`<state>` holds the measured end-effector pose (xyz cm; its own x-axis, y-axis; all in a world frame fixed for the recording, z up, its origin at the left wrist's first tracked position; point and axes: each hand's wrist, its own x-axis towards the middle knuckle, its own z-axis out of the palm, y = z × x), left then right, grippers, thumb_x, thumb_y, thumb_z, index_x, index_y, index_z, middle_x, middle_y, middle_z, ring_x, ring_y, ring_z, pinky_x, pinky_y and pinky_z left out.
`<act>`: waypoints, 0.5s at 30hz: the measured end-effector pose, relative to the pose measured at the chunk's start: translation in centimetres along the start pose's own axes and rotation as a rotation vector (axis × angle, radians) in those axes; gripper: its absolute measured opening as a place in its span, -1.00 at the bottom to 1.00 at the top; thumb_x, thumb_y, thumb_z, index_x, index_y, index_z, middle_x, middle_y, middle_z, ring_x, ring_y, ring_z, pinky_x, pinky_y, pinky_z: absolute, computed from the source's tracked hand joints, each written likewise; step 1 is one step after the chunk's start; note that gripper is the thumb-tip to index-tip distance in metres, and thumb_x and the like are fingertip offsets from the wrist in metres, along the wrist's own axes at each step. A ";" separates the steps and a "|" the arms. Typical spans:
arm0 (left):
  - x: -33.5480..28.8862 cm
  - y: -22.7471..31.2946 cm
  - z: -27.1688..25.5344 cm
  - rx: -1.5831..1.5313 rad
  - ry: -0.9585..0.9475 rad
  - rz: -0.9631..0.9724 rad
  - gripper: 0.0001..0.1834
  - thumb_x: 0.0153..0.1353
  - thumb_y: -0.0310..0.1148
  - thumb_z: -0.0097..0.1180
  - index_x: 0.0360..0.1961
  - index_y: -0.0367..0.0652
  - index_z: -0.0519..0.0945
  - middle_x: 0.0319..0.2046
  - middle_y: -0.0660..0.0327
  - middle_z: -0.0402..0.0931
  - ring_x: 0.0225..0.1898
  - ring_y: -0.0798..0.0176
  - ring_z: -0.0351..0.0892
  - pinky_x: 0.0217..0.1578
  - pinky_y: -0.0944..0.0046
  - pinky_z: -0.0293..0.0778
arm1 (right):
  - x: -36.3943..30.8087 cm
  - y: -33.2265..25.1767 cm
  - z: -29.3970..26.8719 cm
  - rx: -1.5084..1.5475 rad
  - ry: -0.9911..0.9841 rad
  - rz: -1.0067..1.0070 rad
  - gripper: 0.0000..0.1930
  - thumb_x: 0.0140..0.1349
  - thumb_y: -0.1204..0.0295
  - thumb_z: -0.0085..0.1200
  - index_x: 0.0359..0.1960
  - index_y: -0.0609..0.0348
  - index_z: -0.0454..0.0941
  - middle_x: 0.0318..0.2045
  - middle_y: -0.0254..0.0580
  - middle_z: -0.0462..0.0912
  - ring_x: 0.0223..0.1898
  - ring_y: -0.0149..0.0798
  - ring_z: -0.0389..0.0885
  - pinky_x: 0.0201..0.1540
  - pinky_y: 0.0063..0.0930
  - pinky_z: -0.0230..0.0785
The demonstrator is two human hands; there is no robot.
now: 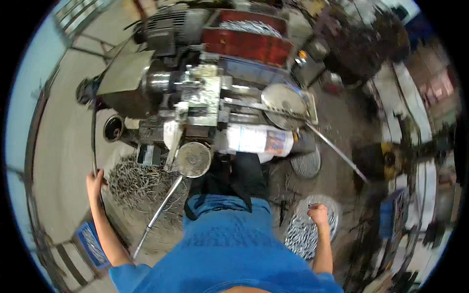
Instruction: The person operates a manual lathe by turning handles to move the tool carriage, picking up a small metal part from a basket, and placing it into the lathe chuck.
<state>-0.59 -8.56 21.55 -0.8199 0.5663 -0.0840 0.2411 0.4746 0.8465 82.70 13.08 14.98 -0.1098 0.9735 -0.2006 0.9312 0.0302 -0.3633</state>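
Observation:
My left hand (95,185) is closed round the lower end of a long dark lever (94,132), which runs up along the left side of a lathe-like machine (202,100). Over a round basin of small shiny metal pieces (302,237) on the right, my right hand (318,214) is curled closed. Whatever its fingers may hold is too small to make out. The machine's bright metal middle stands right in front of me, with a round metal disc (194,159) at its near side. A white printed sheet or bag (259,139) lies beside that, to the right.
Curly metal shavings (137,180) heap up below the machine at left. A red bin (244,46) of metal pieces sits at the back. Thin rods slant out from the machine (337,151) to the right. A blue crate (93,244) stands at lower left, and another basin (307,163) near the machine.

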 end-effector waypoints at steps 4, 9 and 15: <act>-1.0 3.1 1.7 0.113 0.031 0.001 -0.71 0.11 -0.27 0.14 -0.42 -0.36 0.48 -0.74 0.20 0.43 -0.73 0.34 0.44 -0.67 0.31 0.39 | 8.2 -15.8 -7.0 0.296 0.066 -0.330 -0.67 -0.24 0.49 0.08 -0.33 0.31 0.62 -0.22 0.05 0.61 -0.19 -0.07 0.61 -0.11 -0.39 0.43; -1.2 2.1 1.1 0.136 0.100 0.010 -0.73 0.09 -0.29 0.14 -0.53 -0.32 0.47 -0.77 0.22 0.40 -0.77 0.35 0.42 -0.73 0.33 0.32 | 17.0 -37.5 -8.9 0.425 -0.070 -1.005 -0.57 -0.24 0.48 0.09 -0.19 0.20 0.60 -0.03 0.06 0.52 0.01 -0.06 0.50 0.04 -0.35 0.31; -2.0 4.0 1.3 0.149 0.106 -0.042 -0.73 0.09 -0.27 0.12 -0.46 -0.32 0.50 -0.75 0.20 0.43 -0.73 0.31 0.46 -0.64 0.26 0.38 | 21.0 -58.0 -6.2 -0.205 0.004 -1.276 -0.73 -0.32 0.44 0.07 -0.47 0.26 0.56 -0.21 -0.01 0.52 -0.12 0.03 0.48 -0.05 -0.23 0.37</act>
<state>2.66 -6.90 24.41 -0.8793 0.4731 -0.0552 0.2731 0.5957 0.7554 28.49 33.15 37.48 -0.9549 0.2319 0.1856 0.2058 0.9671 -0.1497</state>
